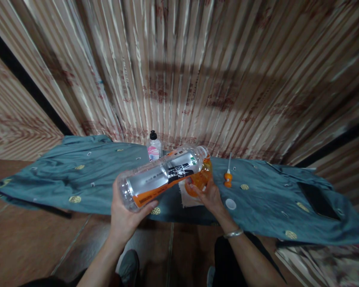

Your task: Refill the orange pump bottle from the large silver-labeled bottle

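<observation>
My left hand (124,217) is wrapped round the base of a large clear plastic bottle (158,177) with a silver and orange label. The bottle is tilted, its uncapped neck pointing right and slightly up. That neck is at the mouth of a translucent orange spray bottle (208,169); whether the two touch, I cannot tell. My right hand (211,197) grips the orange bottle, which is partly hidden behind the clear one. Right of it lies an orange spray head (227,179) with a pale dip tube. A white cap (230,204) is closer to me.
A teal patterned cloth (86,171) covers the narrow table. Behind the clear bottle stands a small bottle (154,148) with a black top and pink label. A whitish cloth (190,200) lies beneath the orange bottle. A dark phone (318,200) is at the right. Striped curtains (179,79) hang behind.
</observation>
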`<state>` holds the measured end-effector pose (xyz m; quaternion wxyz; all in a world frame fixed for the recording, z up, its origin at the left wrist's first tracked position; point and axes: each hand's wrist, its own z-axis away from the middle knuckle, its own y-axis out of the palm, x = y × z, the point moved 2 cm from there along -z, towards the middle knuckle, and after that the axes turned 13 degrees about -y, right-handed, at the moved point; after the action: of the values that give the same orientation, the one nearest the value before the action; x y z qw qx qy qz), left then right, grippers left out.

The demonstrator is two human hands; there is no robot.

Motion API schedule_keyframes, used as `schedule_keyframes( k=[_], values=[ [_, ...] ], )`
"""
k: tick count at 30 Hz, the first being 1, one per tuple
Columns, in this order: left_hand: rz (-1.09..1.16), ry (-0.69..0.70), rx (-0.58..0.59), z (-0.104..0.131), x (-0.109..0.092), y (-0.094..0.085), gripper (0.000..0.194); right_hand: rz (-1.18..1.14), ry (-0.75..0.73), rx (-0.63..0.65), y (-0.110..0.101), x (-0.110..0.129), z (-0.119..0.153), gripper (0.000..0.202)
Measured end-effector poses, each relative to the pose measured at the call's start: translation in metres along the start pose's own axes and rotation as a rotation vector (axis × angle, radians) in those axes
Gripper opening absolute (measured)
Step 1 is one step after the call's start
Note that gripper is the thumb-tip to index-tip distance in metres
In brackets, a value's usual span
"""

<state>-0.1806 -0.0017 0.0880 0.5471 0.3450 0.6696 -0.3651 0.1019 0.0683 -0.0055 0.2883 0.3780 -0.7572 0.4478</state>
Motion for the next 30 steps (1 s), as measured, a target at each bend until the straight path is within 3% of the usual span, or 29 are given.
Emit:
schedule_keyframes(
  k=[7, 13, 21, 30],
  values=[
    [0.017, -0.066, 0.002, 0.0, -0.0036, -0.0002, 0.1, 0.01, 0.013, -0.001, -0.0002, -0.0015, 0.0, 0.071],
    [0.03, -0.051, 0.012, -0.0012, -0.001, 0.0014, 0.097, 0.021, -0.004, -0.006, 0.0003, -0.0006, -0.0005, 0.066],
    [0.013, -0.014, -0.01, -0.0017, 0.0026, 0.001, 0.098, 0.073, -0.004, 0.037, -0.0038, 0.0017, -0.001, 0.074],
    [0.017, -0.036, 0.006, -0.0013, 0.0011, 0.0001, 0.099, 0.073, -0.017, 0.042, -0.0029, -0.0015, -0.0012, 0.066]
  ],
)
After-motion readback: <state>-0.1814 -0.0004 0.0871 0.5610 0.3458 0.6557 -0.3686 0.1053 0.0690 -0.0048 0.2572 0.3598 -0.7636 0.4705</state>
